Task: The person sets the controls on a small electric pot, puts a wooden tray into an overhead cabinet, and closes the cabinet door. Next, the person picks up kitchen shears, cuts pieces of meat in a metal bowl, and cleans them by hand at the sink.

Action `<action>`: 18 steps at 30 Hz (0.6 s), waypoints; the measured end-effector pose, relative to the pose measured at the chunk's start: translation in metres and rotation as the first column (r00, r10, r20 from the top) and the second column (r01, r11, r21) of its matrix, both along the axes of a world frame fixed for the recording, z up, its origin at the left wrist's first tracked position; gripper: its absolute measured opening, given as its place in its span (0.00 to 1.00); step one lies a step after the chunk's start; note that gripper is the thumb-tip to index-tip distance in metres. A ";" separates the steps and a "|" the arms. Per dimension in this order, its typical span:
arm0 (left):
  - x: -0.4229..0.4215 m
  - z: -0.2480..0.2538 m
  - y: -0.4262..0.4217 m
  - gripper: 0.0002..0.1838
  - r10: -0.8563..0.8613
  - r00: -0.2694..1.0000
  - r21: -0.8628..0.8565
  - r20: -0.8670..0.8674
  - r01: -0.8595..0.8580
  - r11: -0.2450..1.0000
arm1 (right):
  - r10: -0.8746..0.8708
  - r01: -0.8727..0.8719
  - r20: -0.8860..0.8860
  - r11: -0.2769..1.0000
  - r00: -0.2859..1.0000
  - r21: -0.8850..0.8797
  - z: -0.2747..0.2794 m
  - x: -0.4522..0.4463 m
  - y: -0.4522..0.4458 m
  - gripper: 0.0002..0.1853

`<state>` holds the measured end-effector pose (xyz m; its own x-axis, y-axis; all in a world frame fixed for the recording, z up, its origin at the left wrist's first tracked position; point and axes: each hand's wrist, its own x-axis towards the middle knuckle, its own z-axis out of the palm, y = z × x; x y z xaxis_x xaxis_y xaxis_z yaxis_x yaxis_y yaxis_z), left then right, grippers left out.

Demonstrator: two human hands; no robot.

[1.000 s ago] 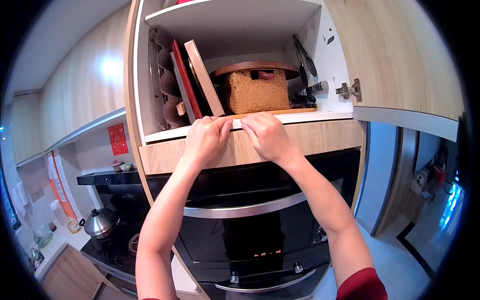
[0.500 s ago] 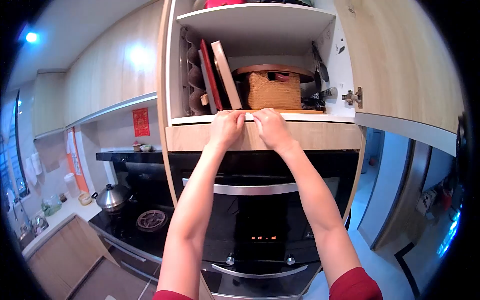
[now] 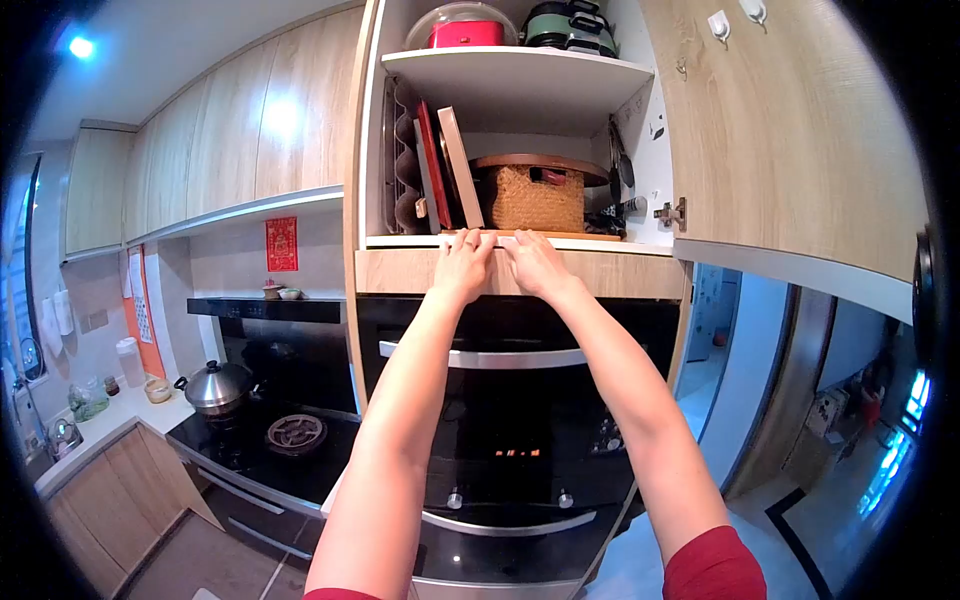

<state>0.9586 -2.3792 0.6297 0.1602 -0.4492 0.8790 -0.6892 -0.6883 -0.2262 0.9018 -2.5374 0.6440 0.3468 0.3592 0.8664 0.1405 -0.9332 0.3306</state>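
Currently, left hand [image 3: 463, 268] and right hand [image 3: 537, 265] curl at shelf lip [image 3: 632, 246], mid-frame; can't tell if grasping. Bumping leaning pale board [image 3: 460, 165], upper center, could topple it.

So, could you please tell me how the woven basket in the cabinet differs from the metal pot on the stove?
The woven basket is tan and matte; the metal pot is silvery and shiny. The basket looks boxy, while the pot is round with a domed lid. The basket sits higher, inside the open cabinet, whereas the pot stands on the black stove. Both are upright, and neither is touched by a hand.
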 end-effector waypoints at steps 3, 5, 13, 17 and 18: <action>-0.048 -0.027 0.025 0.43 0.132 0.979 0.133 -0.155 -0.112 0.985 | 0.081 -0.082 0.169 0.997 0.982 -0.002 -0.027 -0.021 0.019 0.15; -0.058 -0.055 0.043 0.49 0.006 0.983 0.120 -0.185 0.016 0.993 | 0.346 -0.353 0.074 0.896 0.935 0.268 -0.051 -0.038 0.037 0.19; -0.137 -0.139 0.095 0.39 -0.630 0.746 -0.079 -0.216 0.630 0.773 | 0.376 -0.335 -0.113 0.902 0.920 0.273 -0.124 -0.157 0.131 0.19; -0.204 -0.148 0.115 0.33 -0.714 0.629 -0.182 -0.308 0.698 0.693 | 0.442 -0.377 -0.127 0.859 0.888 0.347 -0.128 -0.213 0.144 0.19; -0.217 -0.145 0.116 0.32 -0.737 0.610 -0.188 -0.291 0.719 0.670 | 0.452 -0.394 -0.104 0.851 0.886 0.348 -0.125 -0.227 0.145 0.19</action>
<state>0.7419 -2.2629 0.4843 0.0681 -0.5019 0.8623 -0.9907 0.0682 0.1180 0.6744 -2.3920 0.5188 0.3788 0.2312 0.8961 0.5732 -0.8188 -0.0311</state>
